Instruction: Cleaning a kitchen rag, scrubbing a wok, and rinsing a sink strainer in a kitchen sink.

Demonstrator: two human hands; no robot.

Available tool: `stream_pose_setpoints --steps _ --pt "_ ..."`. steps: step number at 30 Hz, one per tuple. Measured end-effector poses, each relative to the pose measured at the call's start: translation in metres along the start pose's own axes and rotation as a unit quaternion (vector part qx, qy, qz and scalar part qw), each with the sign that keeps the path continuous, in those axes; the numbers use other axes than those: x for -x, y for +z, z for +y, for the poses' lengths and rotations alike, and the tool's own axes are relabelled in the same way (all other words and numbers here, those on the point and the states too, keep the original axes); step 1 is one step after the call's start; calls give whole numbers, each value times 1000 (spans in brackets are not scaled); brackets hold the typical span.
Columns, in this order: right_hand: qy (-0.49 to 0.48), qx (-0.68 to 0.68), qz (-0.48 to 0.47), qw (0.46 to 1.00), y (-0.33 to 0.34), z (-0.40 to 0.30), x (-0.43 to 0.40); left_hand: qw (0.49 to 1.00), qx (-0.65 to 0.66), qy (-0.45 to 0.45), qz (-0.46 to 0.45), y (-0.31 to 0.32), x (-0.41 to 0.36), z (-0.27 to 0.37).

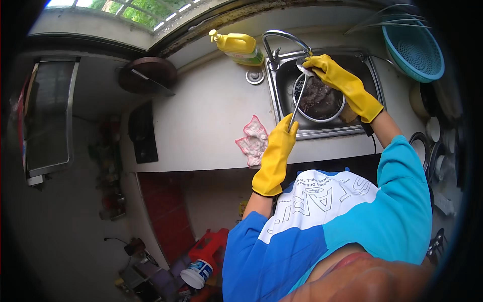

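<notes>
My left hand (283,132), in a yellow rubber glove, grips the lower end of a long metal utensil handle (300,97). Its far end rises to the faucet (286,34), where my right hand (325,68), gloved alike, has its fingers around the utensil's head. A small whitish thing at those fingers is too unclear to name. Below sits a round metal bowl (323,120) with dark, murky water, inside the stainless steel sink (278,107). Part of the bowl is hidden by my right glove. A crumpled white cloth with pink edging (253,141) lies beside my left forearm.
A yellow pump bottle (239,47) and a sink strainer (255,76) stand left of the faucet. A teal colander (415,51) is at the right. Farther left are a round board (148,75), a knife (153,81) and a black panel (145,136) on the counter (203,120).
</notes>
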State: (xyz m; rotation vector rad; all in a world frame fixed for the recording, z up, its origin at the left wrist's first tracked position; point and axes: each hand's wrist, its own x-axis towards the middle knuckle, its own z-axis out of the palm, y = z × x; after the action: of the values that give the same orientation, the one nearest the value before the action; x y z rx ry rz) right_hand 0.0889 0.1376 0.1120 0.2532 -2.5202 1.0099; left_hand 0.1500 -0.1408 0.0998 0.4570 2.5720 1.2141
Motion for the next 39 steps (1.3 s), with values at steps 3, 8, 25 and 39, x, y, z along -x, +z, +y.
stream_pose_setpoints --steps 3,8,25,39 --pt "219 -175 -69 958 -10 42 -26 998 -21 52 -9 -8 1 9" --pt "-10 -6 3 1000 11 43 -16 999 -8 3 -37 -12 -1 9" --pt "-60 37 -19 997 46 29 25 992 -29 -62 -107 13 -50 20" --pt "344 -362 127 857 -34 -32 54 902 82 -63 -420 16 -172 71"
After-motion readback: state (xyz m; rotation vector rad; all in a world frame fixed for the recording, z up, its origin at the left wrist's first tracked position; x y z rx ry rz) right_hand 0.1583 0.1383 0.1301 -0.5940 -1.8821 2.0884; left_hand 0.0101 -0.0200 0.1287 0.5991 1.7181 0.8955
